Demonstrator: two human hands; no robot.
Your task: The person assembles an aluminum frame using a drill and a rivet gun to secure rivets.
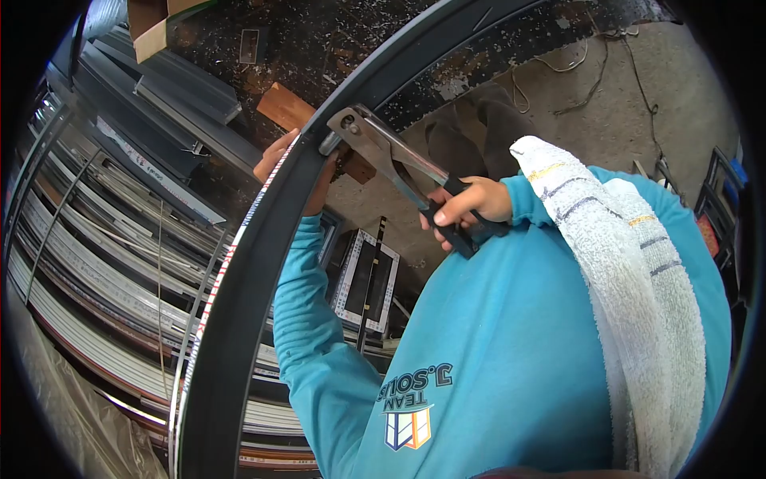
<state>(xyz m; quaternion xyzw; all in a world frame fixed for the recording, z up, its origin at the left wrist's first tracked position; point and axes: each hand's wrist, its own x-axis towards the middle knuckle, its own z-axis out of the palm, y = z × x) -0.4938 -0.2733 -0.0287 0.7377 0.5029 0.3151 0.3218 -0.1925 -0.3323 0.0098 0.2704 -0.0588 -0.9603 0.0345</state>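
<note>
My right hand (475, 203) is closed around the black grips of a hand riveter (371, 148). The tool's silver head rests at a long dark metal profile (275, 215), with its short nose near the profile's inner face. My left hand (278, 156) reaches behind this profile and grips it close to the riveter's head; its fingers show at the far edge, and part of the palm is hidden. Printed film in red and blue runs along the profile's outer edge.
Long metal profiles (104, 279) lie stacked in a rack on the left. A wooden block (286, 106) sits beyond the profile, a cardboard box (152, 32) at the top. Cords (630, 64) lie on the floor at right. A white towel (630, 263) hangs over my shoulder.
</note>
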